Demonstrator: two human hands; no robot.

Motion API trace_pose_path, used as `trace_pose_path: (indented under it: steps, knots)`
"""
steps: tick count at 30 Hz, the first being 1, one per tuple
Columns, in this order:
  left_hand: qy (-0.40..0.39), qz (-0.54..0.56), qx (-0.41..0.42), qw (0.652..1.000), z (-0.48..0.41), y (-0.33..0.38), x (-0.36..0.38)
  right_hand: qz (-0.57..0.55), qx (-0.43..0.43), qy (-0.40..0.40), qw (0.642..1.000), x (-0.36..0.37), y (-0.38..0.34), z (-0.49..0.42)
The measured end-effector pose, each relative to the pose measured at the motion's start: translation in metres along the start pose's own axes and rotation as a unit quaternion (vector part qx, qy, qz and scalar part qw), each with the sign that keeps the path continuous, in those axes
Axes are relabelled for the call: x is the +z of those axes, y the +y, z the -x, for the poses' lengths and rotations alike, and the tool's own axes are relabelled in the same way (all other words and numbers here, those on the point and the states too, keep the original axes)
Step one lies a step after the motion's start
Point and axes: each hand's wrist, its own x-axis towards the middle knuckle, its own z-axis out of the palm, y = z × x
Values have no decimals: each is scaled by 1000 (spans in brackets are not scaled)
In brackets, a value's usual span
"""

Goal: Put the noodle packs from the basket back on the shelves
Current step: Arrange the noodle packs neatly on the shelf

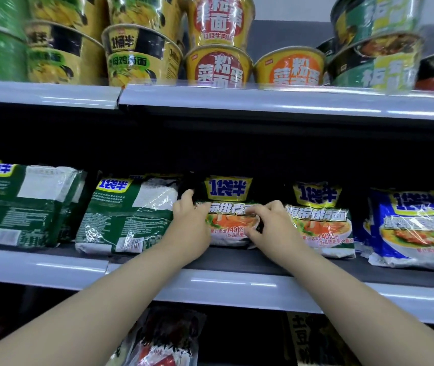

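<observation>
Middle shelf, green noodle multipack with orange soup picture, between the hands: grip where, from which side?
Take the green plastic noodle multipack by its two side edges, from the front. It leans back, wide face out, with a dark gap at its left and soft film to pinch. The left hand and right hand grip there.

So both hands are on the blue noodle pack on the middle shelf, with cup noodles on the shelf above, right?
Not quite. The head view shows the left hand and right hand holding the dark pack with the yellow label; the blue pack lies further right, untouched. The middle shelf and the cup noodles above are as you said.
</observation>
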Motion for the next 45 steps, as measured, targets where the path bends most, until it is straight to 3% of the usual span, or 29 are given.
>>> trace_pose_path:
  steps: [4, 10, 13, 18, 23, 26, 31, 34, 37, 41, 45]
  knots:
    - [-55, 38, -38, 997, -4, 4, -7, 105, 2, -15, 994, 4, -6, 0]
    - [141, 95, 46, 984, 14, -3, -52, 87, -61, 50, 993, 3, -41, 4]
    - [152, 35, 42, 987, 25, -36, -78, 57, -112, 12, 992, 15, -72, 6]
    - [114, -146, -2, 983, 32, -120, -113, 179, -175, -15, 968, 39, -107, -4]
    - [21, -219, 94, 971, 39, -180, -120, 215, -151, -30, 964, 58, -134, -10]
    - [48, -242, 150, 957, 38, -194, -113, 219, -123, -31, 968, 62, -142, -10]
    - [71, -155, 212, 962, 32, -208, -107, 155, -76, -28, 985, 65, -142, -2]
    - [76, -29, 218, 973, 30, -212, -111, 34, -32, -2, 999, 59, -145, 5]
    - [91, 130, 208, 965, 31, -202, -119, -125, 26, 38, 991, 51, -152, 11]
    - [98, 299, 105, 943, 33, -175, -122, -314, 112, 86, 939, 48, -172, 8]
    - [109, 387, -18, 915, 26, -163, -119, -275, 157, 132, 939, 47, -176, 1]
